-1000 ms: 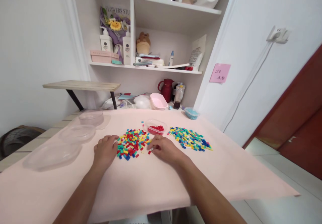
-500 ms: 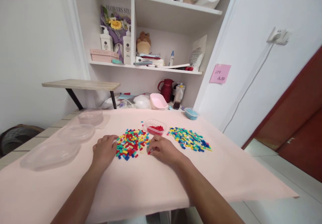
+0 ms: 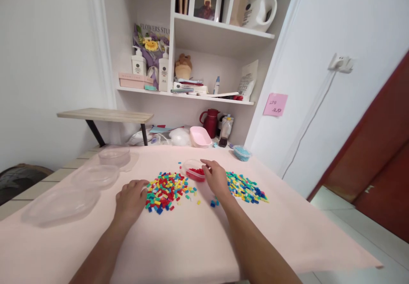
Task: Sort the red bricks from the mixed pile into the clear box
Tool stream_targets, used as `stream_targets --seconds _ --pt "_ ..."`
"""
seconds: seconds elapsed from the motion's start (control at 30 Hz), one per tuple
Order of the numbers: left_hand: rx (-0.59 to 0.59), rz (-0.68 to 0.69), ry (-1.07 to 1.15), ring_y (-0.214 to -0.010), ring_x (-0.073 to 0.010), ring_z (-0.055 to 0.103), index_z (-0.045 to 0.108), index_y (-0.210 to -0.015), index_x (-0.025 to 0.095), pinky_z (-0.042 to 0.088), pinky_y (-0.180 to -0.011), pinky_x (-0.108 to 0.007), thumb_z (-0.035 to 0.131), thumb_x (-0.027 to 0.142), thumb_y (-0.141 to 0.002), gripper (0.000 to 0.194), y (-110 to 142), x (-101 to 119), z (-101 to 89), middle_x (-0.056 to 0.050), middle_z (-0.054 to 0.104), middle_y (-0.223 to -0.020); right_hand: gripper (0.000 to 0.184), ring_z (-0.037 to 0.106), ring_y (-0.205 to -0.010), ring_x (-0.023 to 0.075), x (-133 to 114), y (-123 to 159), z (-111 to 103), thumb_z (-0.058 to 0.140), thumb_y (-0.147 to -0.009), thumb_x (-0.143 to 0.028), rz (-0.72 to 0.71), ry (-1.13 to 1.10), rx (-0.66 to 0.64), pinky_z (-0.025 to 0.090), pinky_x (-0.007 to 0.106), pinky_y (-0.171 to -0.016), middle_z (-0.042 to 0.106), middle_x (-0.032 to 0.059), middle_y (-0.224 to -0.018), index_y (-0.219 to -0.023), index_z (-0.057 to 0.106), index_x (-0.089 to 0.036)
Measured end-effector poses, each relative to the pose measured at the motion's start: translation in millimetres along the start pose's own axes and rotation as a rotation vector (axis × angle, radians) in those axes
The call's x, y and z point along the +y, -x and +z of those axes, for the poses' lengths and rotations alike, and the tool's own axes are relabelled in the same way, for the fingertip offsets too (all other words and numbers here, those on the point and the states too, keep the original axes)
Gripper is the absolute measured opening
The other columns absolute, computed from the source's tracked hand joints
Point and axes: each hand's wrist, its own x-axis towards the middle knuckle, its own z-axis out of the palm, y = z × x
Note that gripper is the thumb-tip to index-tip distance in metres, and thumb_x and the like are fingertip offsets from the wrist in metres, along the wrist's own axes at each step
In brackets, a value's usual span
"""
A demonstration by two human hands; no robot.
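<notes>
My left hand [image 3: 130,199] rests on the cloth with its fingers loosely stretched, touching the left side of a pile of mixed toy bricks [image 3: 166,190] in red, yellow, green and blue. My right hand [image 3: 216,177] is at the right rim of a small clear plastic tub [image 3: 189,164] holding red bricks [image 3: 197,171]. Its fingers are apart and point over the tub; I see nothing between them. Behind that wrist lies a second pile of bricks [image 3: 246,188], mostly blue, green and yellow, partly hidden by the hand. A few loose bricks [image 3: 213,203] lie between the piles.
Clear containers [image 3: 96,175] line the table's left side. A tub of light blue pieces [image 3: 242,153] stands at the back right. Behind the pink cloth [image 3: 179,250] are a pink basin [image 3: 200,136], a red jug [image 3: 211,122] and a bottle [image 3: 225,130].
My right hand has moved from the mixed pile's right edge up to the tub of red bricks. The red brick near its fingertips has left the cloth. My left hand stays beside the pile.
</notes>
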Motion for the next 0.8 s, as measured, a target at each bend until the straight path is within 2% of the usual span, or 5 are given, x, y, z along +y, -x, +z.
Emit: stream_targets --seconds 0.23,0.37,0.5,0.7,0.8 --pt "0.019 -0.003 0.006 -0.118 -0.0265 0.057 0.067 -0.115 0.03 0.042 -0.1 -0.044 0.038 0.025 -0.091 0.038 1.4 1.0 0.0 -0.005 0.066 -0.129 0.024 0.063 -0.095 0.0201 -22.8 21.6 4.3 0.06 -0.088 -0.01 -0.227 -0.093 -0.402 0.046 0.033 -0.089 0.07 0.0051 -0.097 -0.098 0.076 -0.025" --pt "0.03 -0.006 0.003 -0.116 -0.0257 0.058 0.068 -0.114 0.031 0.043 -0.098 -0.043 0.04 0.025 -0.09 0.037 2.2 1.3 -0.8 -0.005 0.067 -0.127 0.035 0.06 -0.096 0.0211 -25.5 36.8 19.4 0.059 -0.084 -0.004 -0.289 0.005 -0.454 0.045 0.034 -0.088 0.067 0.0066 -0.1 -0.105 0.076 -0.025" --pt "0.025 -0.001 -0.001 -0.116 -0.026 0.058 0.067 -0.115 0.031 0.043 -0.098 -0.044 0.037 0.026 -0.091 0.039 2.1 0.8 -0.4 -0.005 0.067 -0.128 0.029 0.057 -0.098 0.0227 -29.6 47.5 27.1 0.059 -0.087 -0.012 -0.346 0.084 -0.473 0.042 0.037 -0.089 0.066 0.0068 -0.102 -0.106 0.075 -0.028" --pt "0.024 0.002 -0.004 -0.117 -0.0266 0.057 0.067 -0.116 0.03 0.042 -0.099 -0.045 0.036 0.027 -0.091 0.04 0.6 0.1 0.3 -0.006 0.066 -0.129 0.03 0.057 -0.099 0.0223 -25.2 48.1 19.1 0.06 -0.074 -0.004 -0.312 0.091 -0.512 0.04 0.036 -0.091 0.066 0.0047 -0.1 -0.094 0.071 -0.024" --pt "0.022 0.004 -0.002 -0.118 -0.0266 0.057 0.067 -0.116 0.031 0.043 -0.099 -0.045 0.036 0.027 -0.091 0.039 0.1 -0.1 0.3 -0.005 0.066 -0.128 0.038 0.057 -0.102 0.023 -20.6 47.0 13.7 0.059 -0.072 -0.003 -0.281 0.091 -0.496 0.039 0.037 -0.093 0.066 0.0053 -0.104 -0.102 0.069 -0.025"
